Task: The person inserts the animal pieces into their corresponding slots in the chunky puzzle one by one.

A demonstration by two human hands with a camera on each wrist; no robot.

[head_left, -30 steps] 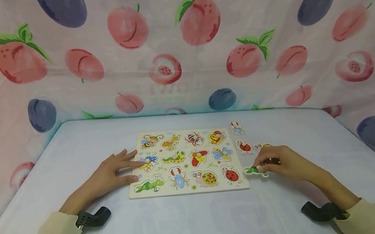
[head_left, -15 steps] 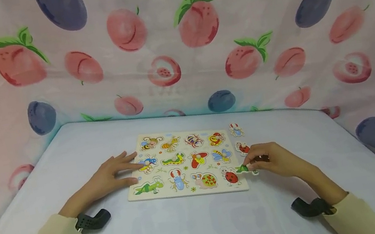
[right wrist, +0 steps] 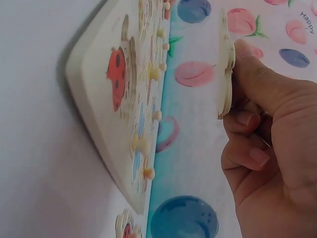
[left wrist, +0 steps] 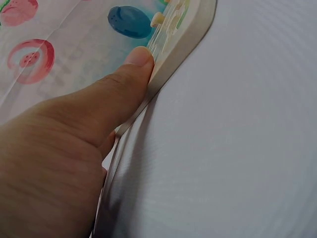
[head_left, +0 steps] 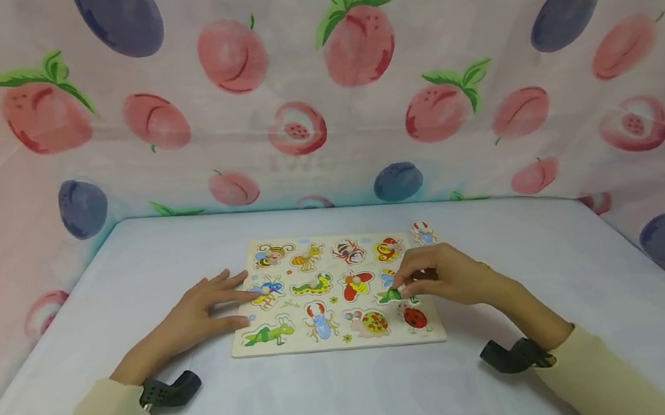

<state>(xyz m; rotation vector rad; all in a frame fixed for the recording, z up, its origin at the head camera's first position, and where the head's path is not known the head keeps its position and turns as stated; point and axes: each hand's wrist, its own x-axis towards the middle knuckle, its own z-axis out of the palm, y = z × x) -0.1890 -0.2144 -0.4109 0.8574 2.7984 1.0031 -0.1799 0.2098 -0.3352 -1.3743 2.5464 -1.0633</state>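
A wooden insect peg puzzle board [head_left: 299,344] lies flat on the table. My left hand [head_left: 206,307] rests over its left edge with fingers extended on top; up close in the left wrist view, the thumb [left wrist: 136,62] presses against the edge. My right hand [head_left: 454,275] pinches a green grasshopper puzzle piece [head_left: 390,296] between thumb and fingers. The piece is held above the board's right part and shows edge-on in the right wrist view. Below it is the printed ladybird [head_left: 414,318] in the front row. The right hand partly hides the blue-winged insect.
A stag beetle piece [head_left: 424,233] lies off the board's back right corner. Part of a ladybird piece [right wrist: 126,229] shows beside the board in the right wrist view. Knobbed pieces fill the board's back rows. A fruit-print cloth [head_left: 289,37] hangs behind the white table.
My right hand has carried the grasshopper piece leftward from the table beside the board to above the board's right part. The left hand has stayed at the left edge.
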